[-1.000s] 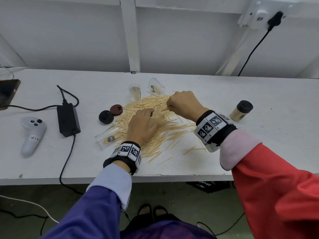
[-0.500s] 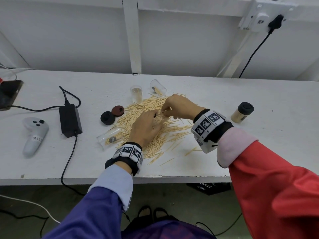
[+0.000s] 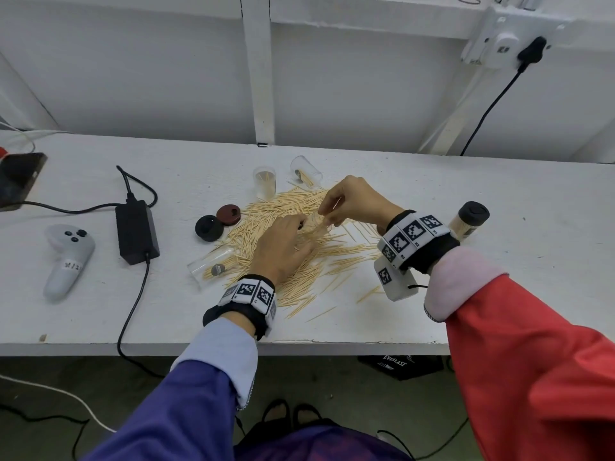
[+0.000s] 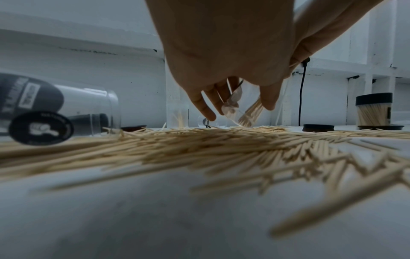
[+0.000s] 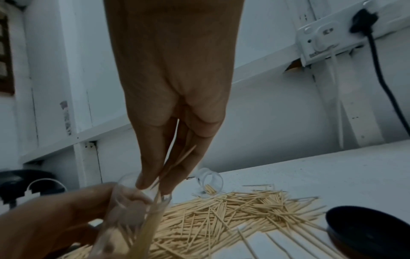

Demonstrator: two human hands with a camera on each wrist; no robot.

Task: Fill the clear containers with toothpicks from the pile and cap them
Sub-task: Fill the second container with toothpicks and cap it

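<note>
A pile of toothpicks (image 3: 312,257) lies spread on the white table (image 3: 499,294). My left hand (image 3: 301,232) grips a clear container (image 5: 131,210), tilted just above the pile, with some toothpicks inside (image 4: 250,112). My right hand (image 3: 327,217) pinches a small bunch of toothpicks (image 5: 179,159) at the container's mouth. One clear container (image 3: 265,181) stands upright behind the pile. Two more lie on their sides, one at the back (image 3: 306,174) and one at the left (image 3: 213,266). A black cap (image 3: 209,227) and a brown cap (image 3: 228,214) lie left of the pile.
A filled container with a black cap (image 3: 469,221) stands to the right. A white controller (image 3: 68,257), a black power adapter (image 3: 136,231) with its cable and a phone (image 3: 20,178) occupy the left side. The table's front edge (image 3: 332,347) is near my wrists.
My right hand has drawn back from the pile's far side toward my left hand, bringing toothpicks to the container's mouth. My left hand has stayed about where it was.
</note>
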